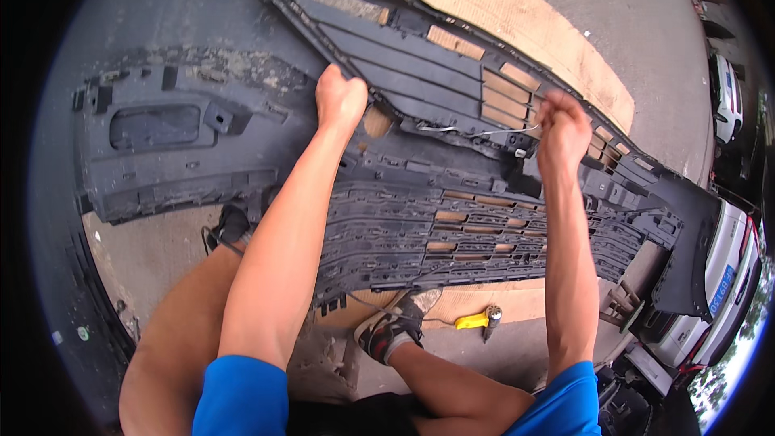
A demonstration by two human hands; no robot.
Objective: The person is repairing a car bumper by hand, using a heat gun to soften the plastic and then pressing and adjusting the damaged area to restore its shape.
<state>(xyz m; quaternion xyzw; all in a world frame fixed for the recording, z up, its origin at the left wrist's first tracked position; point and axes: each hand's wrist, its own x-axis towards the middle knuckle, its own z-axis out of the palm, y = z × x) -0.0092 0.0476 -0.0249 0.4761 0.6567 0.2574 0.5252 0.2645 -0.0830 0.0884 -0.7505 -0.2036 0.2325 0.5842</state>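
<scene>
A large black plastic bumper [129,178] with slatted grilles lies below me. My left hand [340,98] is closed on the lower edge of a long black trim strip along the upper grille panel [387,64]. My right hand [563,131], slightly blurred, is closed at a thin light wire [504,131] that runs along that panel to small black fittings [517,153]. The wire's end at my fingers is partly hidden. The lower slatted grille [476,234] stretches beneath both forearms.
Cardboard sheets [525,4] lie under the bumper on the concrete floor [638,0]. A yellow-handled power tool [477,320] with a cord lies near my foot [387,331]. Vehicles [726,258] stand along the right side.
</scene>
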